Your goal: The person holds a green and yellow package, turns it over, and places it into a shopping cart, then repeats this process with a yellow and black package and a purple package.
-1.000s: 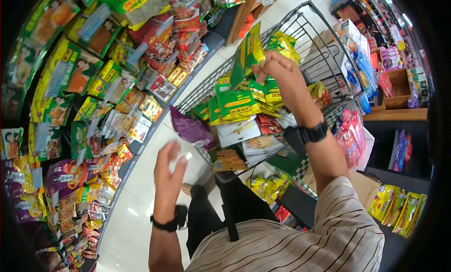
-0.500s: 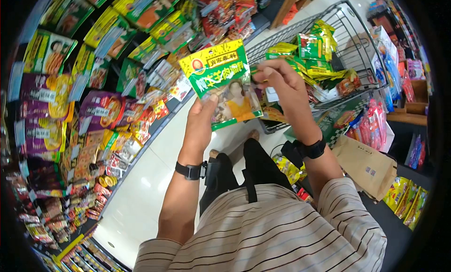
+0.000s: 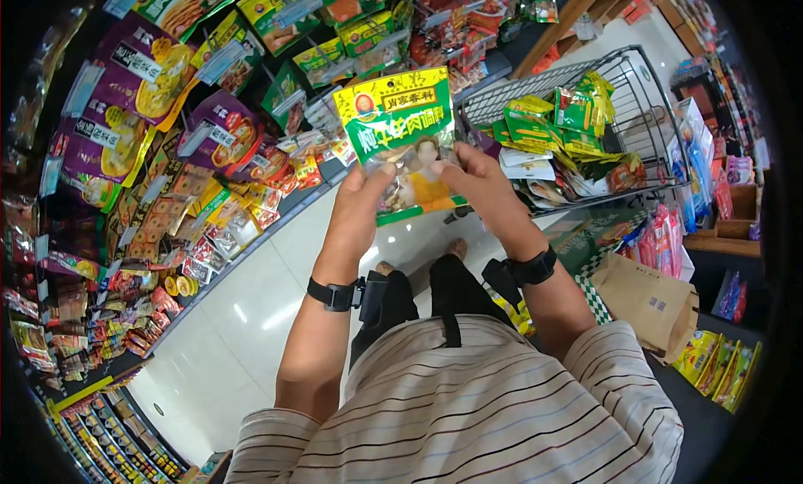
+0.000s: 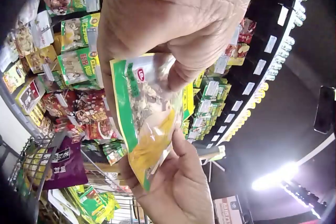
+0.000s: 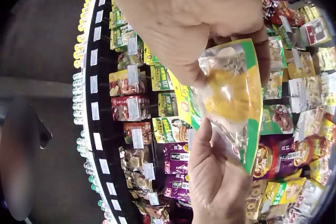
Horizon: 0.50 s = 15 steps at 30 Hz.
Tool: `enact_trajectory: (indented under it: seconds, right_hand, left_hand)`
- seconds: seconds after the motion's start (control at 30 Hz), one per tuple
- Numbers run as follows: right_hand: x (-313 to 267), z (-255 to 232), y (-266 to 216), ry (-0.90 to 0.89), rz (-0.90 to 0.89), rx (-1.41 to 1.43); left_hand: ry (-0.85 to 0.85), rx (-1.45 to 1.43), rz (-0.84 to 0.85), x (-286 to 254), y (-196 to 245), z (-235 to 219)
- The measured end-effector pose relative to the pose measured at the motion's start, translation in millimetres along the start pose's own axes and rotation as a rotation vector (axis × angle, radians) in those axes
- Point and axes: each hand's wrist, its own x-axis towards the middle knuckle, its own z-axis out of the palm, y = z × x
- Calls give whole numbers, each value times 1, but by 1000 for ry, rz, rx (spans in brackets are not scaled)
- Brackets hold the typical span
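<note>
A yellow and green seasoning packet (image 3: 401, 141) with a clear lower window is held upright in front of the body. The left hand (image 3: 361, 212) pinches its lower left side, thumb on the front. On the lower right side the right hand (image 3: 488, 195) grips it, thumb over the window. Both wrist views show the packet (image 4: 149, 113) (image 5: 233, 98) between the two hands, thumbs on its front and the fingers partly hidden behind it.
A wire shopping cart (image 3: 652, 91) at the upper right holds green and yellow packets (image 3: 579, 109). Hanging packets fill the shelf at the left, with purple ones (image 3: 146, 70) among them. A brown paper bag (image 3: 642, 304) lies at the right.
The packet and the right hand have come away from the cart to the front of the body. The left hand has taken hold of the packet, and the right hand now grips its other side.
</note>
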Motion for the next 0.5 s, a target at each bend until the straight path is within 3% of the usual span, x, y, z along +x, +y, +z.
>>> enact_trajectory:
  seconds: [0.5]
  right_hand:
    - [-28,34,17,29,11,51]
  left_hand:
    - [-40,-122,-7,-40,8,-23]
